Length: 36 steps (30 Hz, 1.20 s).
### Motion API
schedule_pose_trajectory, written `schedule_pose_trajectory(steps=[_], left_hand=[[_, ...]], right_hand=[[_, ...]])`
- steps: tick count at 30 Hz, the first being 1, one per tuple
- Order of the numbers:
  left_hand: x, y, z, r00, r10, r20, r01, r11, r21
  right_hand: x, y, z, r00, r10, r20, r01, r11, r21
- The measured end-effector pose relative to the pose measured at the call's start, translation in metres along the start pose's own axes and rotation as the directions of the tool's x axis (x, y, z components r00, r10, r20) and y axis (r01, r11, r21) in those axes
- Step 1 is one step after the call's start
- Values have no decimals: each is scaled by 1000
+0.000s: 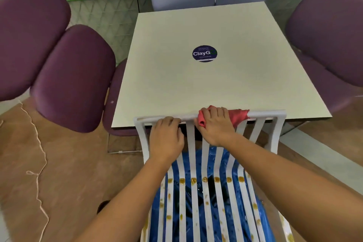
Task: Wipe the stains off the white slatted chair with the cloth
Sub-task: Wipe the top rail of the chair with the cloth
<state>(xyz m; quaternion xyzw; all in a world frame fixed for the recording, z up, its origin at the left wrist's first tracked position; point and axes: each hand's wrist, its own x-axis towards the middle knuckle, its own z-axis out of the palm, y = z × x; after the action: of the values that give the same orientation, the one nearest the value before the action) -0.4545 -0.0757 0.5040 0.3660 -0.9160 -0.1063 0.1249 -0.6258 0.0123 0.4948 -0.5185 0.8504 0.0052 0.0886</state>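
Two hands on the top rail (263, 114) of the white slatted chair (279, 129), which stands directly in front of the person, its back touching or just short of the near edge of the table (196, 88).

- Left hand (167, 135): fingers curled over the rail, held close together; thumb hidden. It looks to be steadying the chair.
- Right hand (216, 125): fingers curled round a bunched red cloth (238, 117) and pressing it onto the rail. A loose tail of cloth drapes over the rail to the right.
- Stains (193, 180): yellow-brown blobs in a row across the seat slats (196, 208), with more scattered nearer the camera. The rail itself shows no marks that I can make out.
- Blue sheet (211, 155) shows through the gaps below the seat.

Step in hand, as I read it: wiping the rail, with most of the dirt untouched lower down.

To do it well:
- Keep the left-hand brace, so the chair doesn't slide into the table.
- Wrap the cloth round the rail, not just across the top.
- Stroke along its length.
- On the seat, follow each slat and refold to a clean face (the blobs look sticky and may smear).

Orientation: the rail runs left to right, parallel to the table edge. The slats' long axis runs from the person towards the table, curving up into the back. The seat front points at the person.
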Motion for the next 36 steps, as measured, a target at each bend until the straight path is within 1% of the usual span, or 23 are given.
schedule_pose_trajectory(steps=[2,4,6,9,11,14,15,17,20,22,24,26,28,30,31,33,36], left_hand=[[-5,-14,-8,997,-64,36,65,998,-25],[-12,-28,-13,978,-179,110,186,981,-59],[-21,-46,-14,925,-332,184,352,932,-89],[-35,-74,-14,811,-528,253,567,816,-115],[-41,-91,-12,763,-594,255,633,767,-110],[-38,-105,-13,739,-626,250,664,740,-108],[-35,-109,-12,742,-624,244,660,743,-110],[-26,-118,-8,773,-590,234,625,772,-120],[-15,-131,-4,825,-522,215,558,813,-164],[-10,-136,-5,850,-494,181,524,828,-200],[-6,-141,-9,878,-462,128,479,851,-214],[-1,-147,-13,919,-389,63,394,905,-161],[7,-159,-14,959,-279,43,282,957,-73],[15,-170,-13,977,-171,124,173,985,-8],[19,-175,-11,973,-133,188,138,990,-12],[24,-181,-9,953,-96,288,124,989,-78],[29,-186,-9,939,-84,333,124,987,-102]], right_hand=[[4,-13,2,1000,-7,4,7,1000,-8],[8,-28,4,1000,-17,6,17,1000,-11],[12,-42,5,1000,-25,11,25,1000,0],[16,-64,6,999,-35,13,35,999,7],[20,-80,7,998,-50,28,49,999,5],[25,-102,8,996,-80,48,81,997,-7],[26,-106,8,994,-95,52,95,995,1],[26,-106,8,990,-135,49,134,991,21],[23,-83,2,981,-176,76,174,984,35],[17,-64,-2,985,-149,91,147,989,28],[11,-50,-3,992,-105,75,104,994,12],[7,-47,0,996,-69,62,70,998,-8],[11,-52,6,998,-25,57,26,1000,-15],[16,-64,10,998,31,53,-31,999,4],[19,-72,10,998,44,53,-44,999,12],[25,-92,9,998,27,50,-28,999,20],[33,-131,6,998,-34,50,33,999,32]])
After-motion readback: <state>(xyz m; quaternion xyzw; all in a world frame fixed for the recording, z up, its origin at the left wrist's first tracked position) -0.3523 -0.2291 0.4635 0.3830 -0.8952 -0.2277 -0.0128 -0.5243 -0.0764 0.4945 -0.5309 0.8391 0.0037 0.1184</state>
